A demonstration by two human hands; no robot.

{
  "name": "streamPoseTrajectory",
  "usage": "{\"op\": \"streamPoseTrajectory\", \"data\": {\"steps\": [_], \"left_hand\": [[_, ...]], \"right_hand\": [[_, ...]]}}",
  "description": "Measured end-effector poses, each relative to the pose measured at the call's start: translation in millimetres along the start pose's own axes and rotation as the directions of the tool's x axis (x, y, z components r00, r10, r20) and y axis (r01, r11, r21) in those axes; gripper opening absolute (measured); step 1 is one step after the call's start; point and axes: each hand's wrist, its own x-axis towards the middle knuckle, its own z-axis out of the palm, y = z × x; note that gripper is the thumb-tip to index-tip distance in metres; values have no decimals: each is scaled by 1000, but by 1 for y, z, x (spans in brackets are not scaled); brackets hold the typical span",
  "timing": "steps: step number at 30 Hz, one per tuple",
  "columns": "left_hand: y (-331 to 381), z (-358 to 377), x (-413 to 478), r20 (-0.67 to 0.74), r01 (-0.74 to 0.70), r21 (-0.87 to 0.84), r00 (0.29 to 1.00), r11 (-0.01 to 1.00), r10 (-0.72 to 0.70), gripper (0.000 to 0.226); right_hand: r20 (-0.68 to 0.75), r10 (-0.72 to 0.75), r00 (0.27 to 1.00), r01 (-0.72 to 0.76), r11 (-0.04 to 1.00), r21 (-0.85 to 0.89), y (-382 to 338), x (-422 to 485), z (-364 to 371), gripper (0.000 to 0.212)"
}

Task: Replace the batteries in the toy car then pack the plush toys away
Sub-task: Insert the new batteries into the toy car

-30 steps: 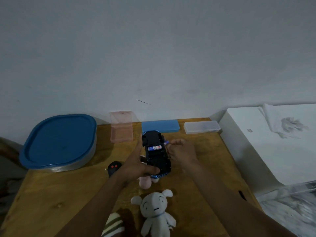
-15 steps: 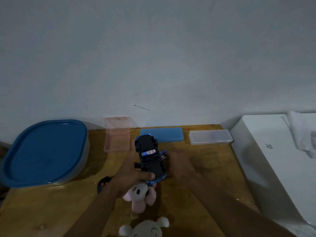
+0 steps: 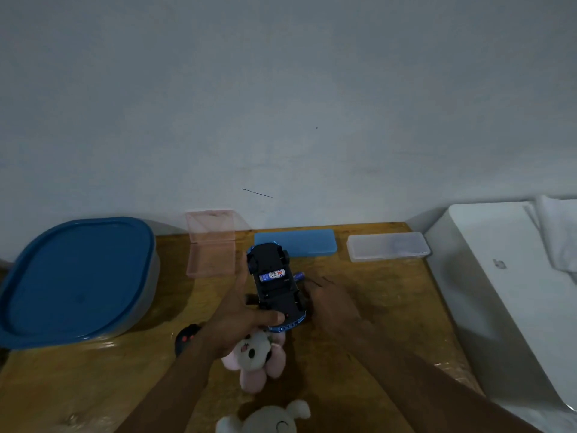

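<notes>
Pink case (image 3: 211,260) open (lid upright); left hand (image 3: 237,320) gripping toy car (image 3: 276,295), one battery (image 3: 272,275) seated; right hand (image 3: 331,307) unclear.

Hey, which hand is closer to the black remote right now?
Left. The left hand, holding the car, is just right of the remote; the right hand lies past the car, farther right.

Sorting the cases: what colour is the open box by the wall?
The open box is translucent pink, clearest in the head view.
</notes>
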Motion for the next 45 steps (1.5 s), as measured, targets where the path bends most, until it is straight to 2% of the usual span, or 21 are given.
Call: {"op": "streamPoseTrajectory", "data": {"steps": [7,12,15,17,20,22,25,28,32,35,38,43,45], "left_hand": [[-1,-1,-11,31,-48,-14,998,999,49,117],[4,2,-27,77,-101,-29,992,994,103,120],[8,4,-41,99,-152,-21,983,988,154,113],[9,4,-49,107,-166,-8,980,986,166,113],[10,2,-61,110,-173,40,980,984,167,116],[9,1,-68,98,-159,64,983,985,153,122],[7,-2,-78,93,-170,61,982,984,164,122],[8,-4,-90,97,-196,65,977,978,190,117],[9,-7,-101,104,-218,73,972,973,210,124],[9,-10,-108,106,-223,83,971,971,214,126],[10,-15,-115,101,-222,69,971,973,215,122],[13,-22,-123,88,-214,68,974,974,208,124],[14,-24,-126,101,-197,41,976,979,192,125]], "right_hand": [[55,87,995,-91,992,86,-5,-29,3,40],[-41,208,977,-189,944,270,-6,-49,-2,22],[-161,366,916,-275,870,410,-15,-54,-24,20],[-244,454,857,-269,798,540,-24,-59,-43,21],[-260,550,794,-181,621,762,-40,-70,-66,19],[-243,579,778,-117,513,850,-54,-75,-72,19],[-263,577,773,-47,465,884,-73,-79,-68,15],[-351,497,793,9,567,824,-94,-86,-66,17],[-421,365,830,47,707,705,-117,-89,-64,13],[-440,223,870,74,824,562,-128,-90,-64,6],[-493,33,869,173,915,365,-132,-91,-66,8],[-448,-296,844,332,943,1,-139,-92,-72,13],[-417,-384,824,375,921,-108,-141,-91,-69,26]]}}
